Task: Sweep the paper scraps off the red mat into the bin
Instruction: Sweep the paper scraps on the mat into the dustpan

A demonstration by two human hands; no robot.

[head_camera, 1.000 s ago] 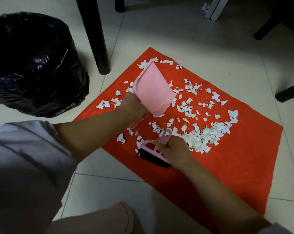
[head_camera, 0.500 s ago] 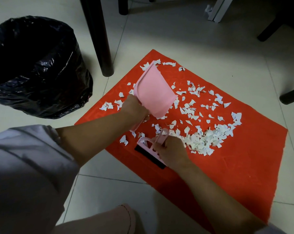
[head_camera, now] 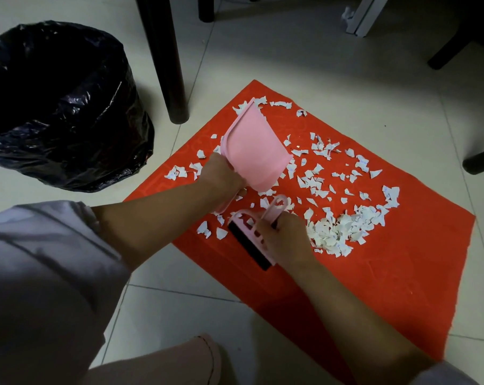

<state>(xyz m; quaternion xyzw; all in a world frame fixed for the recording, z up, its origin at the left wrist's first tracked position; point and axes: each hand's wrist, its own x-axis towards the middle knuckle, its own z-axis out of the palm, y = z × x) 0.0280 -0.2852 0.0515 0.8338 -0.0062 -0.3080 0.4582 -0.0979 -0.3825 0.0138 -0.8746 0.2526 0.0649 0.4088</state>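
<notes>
one red mat [head_camera: 388, 273] lies on the pale tiled floor [head_camera: 318, 65], strewn with white paper scraps [head_camera: 338, 232], too many to count; the densest heap sits just right of the right hand, with looser bits spread across the mat's upper half and a few near its left edge. one bin [head_camera: 60, 107], lined with a black bag, stands on the floor to the left of the mat, apart from it. the left hand [head_camera: 221, 176] grips the handle of one pink dustpan [head_camera: 254, 151], fingers curled round it, the pan tilted up with its underside facing the camera and its far edge over the scraps at the mat's top corner. the right hand [head_camera: 282, 237] is closed around one small pink brush [head_camera: 252, 232], whose black bristles touch the mat near its lower left edge; the looped handle end pokes up above the knuckles. three dark furniture legs show: one [head_camera: 166, 59] between bin and mat, two at the right edge. a pale sleeve [head_camera: 40, 259] covers the left upper arm
</notes>
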